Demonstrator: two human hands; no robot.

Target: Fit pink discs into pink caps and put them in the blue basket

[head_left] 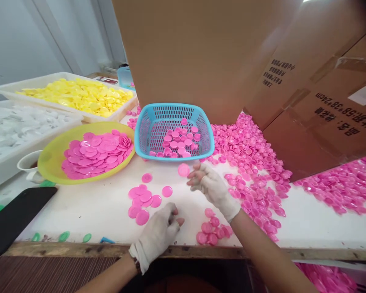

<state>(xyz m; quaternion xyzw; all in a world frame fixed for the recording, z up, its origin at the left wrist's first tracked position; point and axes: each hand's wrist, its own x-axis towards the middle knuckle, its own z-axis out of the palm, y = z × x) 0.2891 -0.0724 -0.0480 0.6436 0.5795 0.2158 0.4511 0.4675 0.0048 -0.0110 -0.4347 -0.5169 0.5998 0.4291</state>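
My left hand (157,232), in a white glove with bare fingertips, rests low over the white table. Its thumb and index finger are bent and apart, with nothing visible between them. Beside it lie several flat pink discs (145,196). My right hand (212,188), gloved the same way, is stretched toward the blue basket, fingers apart. A round pink cap (184,170) is just off its fingertips, in front of the basket rim; whether it is in the air cannot be told. The blue perforated basket (212,144) holds several pink caps (181,145).
A yellow bowl (45,162) of pink discs stands left, by a white cup (29,162) and a black phone-like slab (18,221). Trays of yellow (79,95) and white pieces lie behind. Pink parts (250,162) heap at right against cardboard boxes (317,110). A small pink cluster (212,232) lies near the table edge.
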